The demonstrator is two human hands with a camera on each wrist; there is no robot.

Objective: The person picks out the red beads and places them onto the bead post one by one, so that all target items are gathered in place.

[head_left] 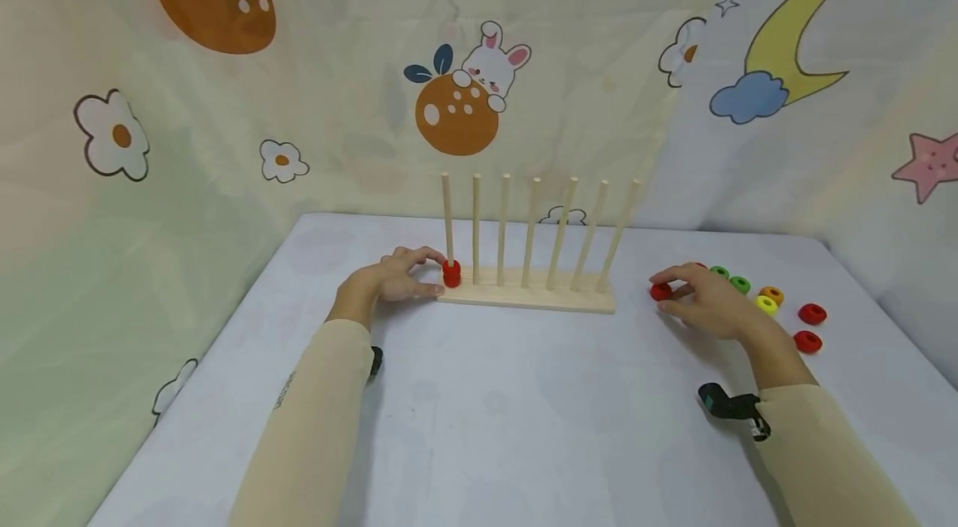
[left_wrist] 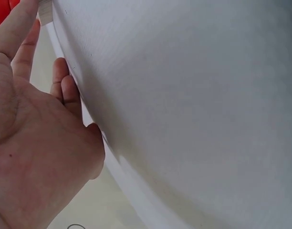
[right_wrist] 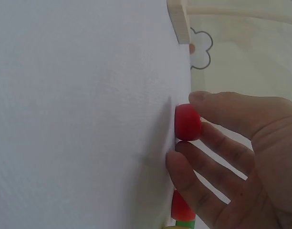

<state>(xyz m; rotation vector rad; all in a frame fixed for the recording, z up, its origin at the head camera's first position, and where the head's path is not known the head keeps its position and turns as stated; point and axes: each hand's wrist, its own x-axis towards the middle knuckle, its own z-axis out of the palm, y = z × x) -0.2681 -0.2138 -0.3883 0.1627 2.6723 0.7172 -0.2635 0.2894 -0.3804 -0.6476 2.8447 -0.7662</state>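
A wooden peg rack (head_left: 524, 294) with several upright pegs stands toward the back of the table. Two red rings (head_left: 451, 273) are stacked at the foot of its leftmost peg. My left hand (head_left: 392, 276) is at the rack's left end, its fingers extended. One fingertip reaches the red rings and the thumb lies at the base's edge; the left wrist view barely shows the contact. To the right of the rack, my right hand (head_left: 707, 301) pinches a loose red ring (right_wrist: 188, 122) between thumb and fingers, low over the tabletop.
Beyond the right hand lie green rings (head_left: 739, 284), an orange ring (head_left: 771, 294), a yellow ring (head_left: 767, 305) and more red rings (head_left: 812, 313). A printed cloth (head_left: 337, 95) hangs behind the white table (head_left: 524, 411).
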